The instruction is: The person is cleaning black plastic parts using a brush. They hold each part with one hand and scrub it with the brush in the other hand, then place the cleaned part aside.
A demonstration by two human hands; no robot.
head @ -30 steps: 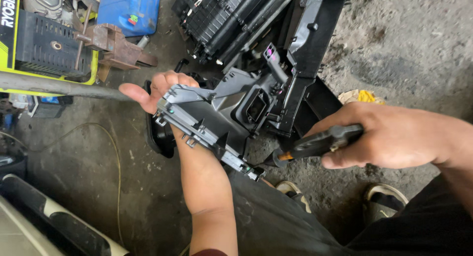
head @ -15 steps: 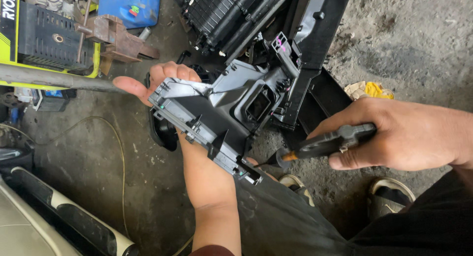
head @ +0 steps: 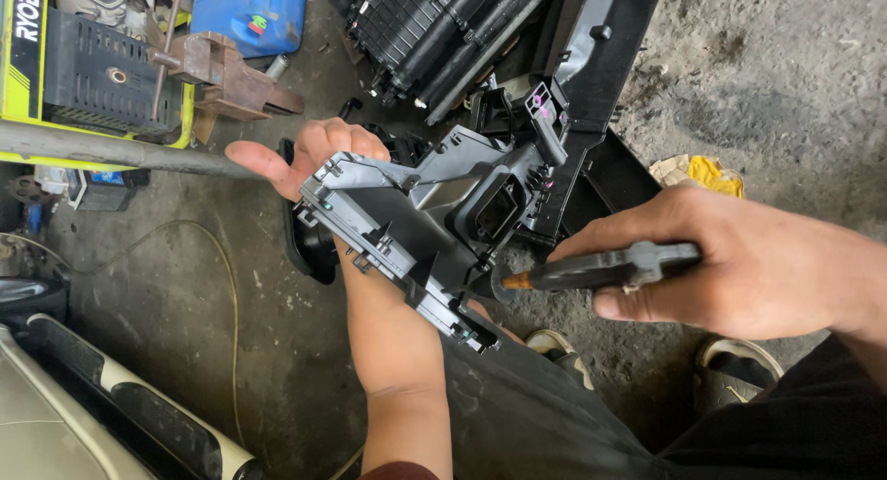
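Note:
My left hand (head: 309, 155) grips the far end of a grey and black plastic housing (head: 416, 217), holding it up over my lap; the thumb sticks out to the left. My right hand (head: 739, 263) is closed around the dark handle of a screwdriver (head: 591, 269). Its orange collar and tip point left and meet the housing's lower right side, just below a rectangular opening. My forearm runs under the housing.
More black plastic car parts (head: 480, 36) lie on the concrete floor beyond the housing. A yellow-green machine (head: 83, 69), a rusty metal piece (head: 226, 73) and a blue container (head: 249, 13) sit at top left. A yellow rag (head: 702, 173) lies at right. My sandalled feet (head: 739, 364) are below.
The screwdriver's tip has moved left into the housing. My left hand has kept hold of the housing, which sits slightly higher and closer in view.

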